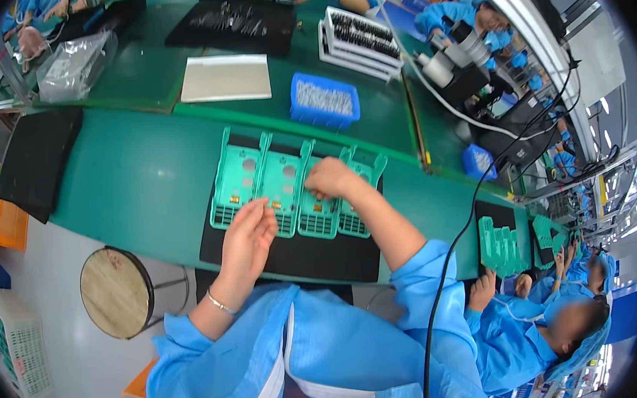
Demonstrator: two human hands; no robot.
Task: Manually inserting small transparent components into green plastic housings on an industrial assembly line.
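Observation:
Several green plastic housings (pixel 280 173) lie side by side in a row on a black mat (pixel 278 255) in front of me. Each has a grille at its near end, and small gold-coloured pieces show on some of them. My right hand (pixel 330 179) is over the right part of the row, its fingers curled down in a pinch; what they hold, if anything, is hidden. My left hand (pixel 249 234) hovers at the near edge of the left housings, thumb and fingertips drawn together. Anything between them is too small to make out.
Beyond the housings stand a blue bin (pixel 323 100) of small parts, a pale flat tray (pixel 225 78) and a white rack (pixel 360 40) of black pieces. A black cable (pixel 445 264) hangs at my right. Co-workers sit across and to the right; a round stool (pixel 117 292) stands left.

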